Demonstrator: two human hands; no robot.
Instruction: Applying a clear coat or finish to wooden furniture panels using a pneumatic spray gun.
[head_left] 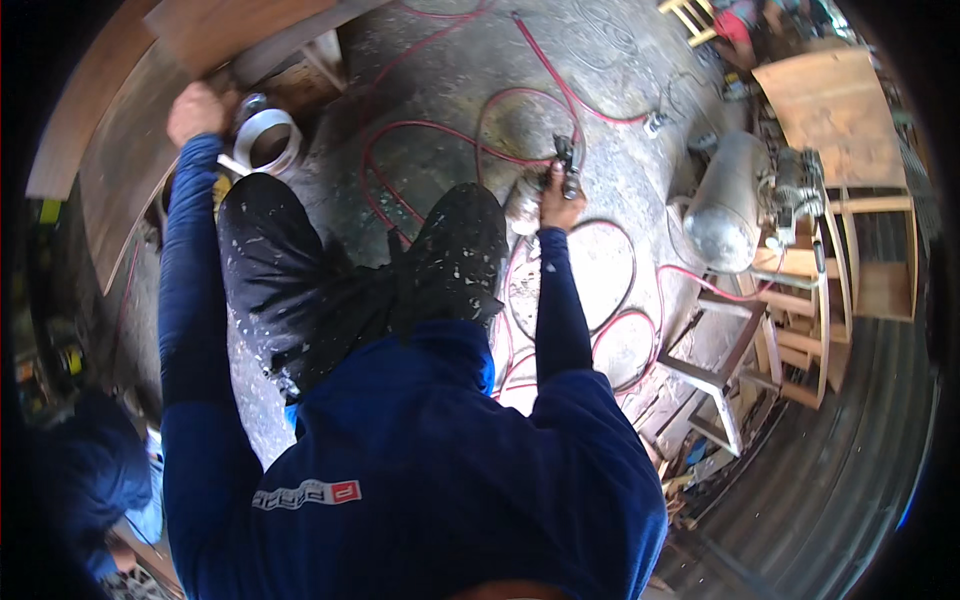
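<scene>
My right hand (563,206) is wrapped round a dark spray gun (569,165) just beyond my right knee. A pale, stained cup (522,204) sits beside the gun, and a red hose (519,162) runs up to it. My left arm stretches far forward on the left. My left hand (196,113) is closed at the edge of a curved brown wooden panel (125,150); what its fingers hold, if anything, is hidden. Close by on its right stands a white-rimmed round container (297,150) with a dark inside.
Red hose loops cover the paint-spotted concrete floor (430,100). On the right lie a metal air tank (727,205), a metal frame stool (715,375) and curved wooden frames (835,300). Another person (90,470) is at the lower left; another person (738,30) is at the far right.
</scene>
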